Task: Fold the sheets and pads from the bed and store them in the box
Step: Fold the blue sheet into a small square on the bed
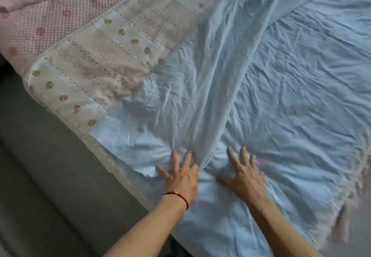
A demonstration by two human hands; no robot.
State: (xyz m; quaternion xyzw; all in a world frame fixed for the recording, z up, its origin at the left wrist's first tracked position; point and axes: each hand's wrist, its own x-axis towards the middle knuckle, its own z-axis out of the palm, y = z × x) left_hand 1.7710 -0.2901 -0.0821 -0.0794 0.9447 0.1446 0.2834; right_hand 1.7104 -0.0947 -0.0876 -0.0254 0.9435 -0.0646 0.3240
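A wrinkled light-blue sheet (281, 100) lies spread over the bed, with a long raised fold running from the near middle to the far right. My left hand (180, 174), a red cord at its wrist, presses flat on the sheet just left of that fold. My right hand (245, 174) presses flat on the sheet just right of it, fingers spread. Under the sheet lies a patterned pad (96, 60) with stripes and small brown motifs, its left part uncovered. No box is in view.
A pink dotted blanket (40, 15) covers the far left of the bed. The grey floor (40, 176) runs along the bed's left edge. A fringed pink edge (353, 186) shows at the right.
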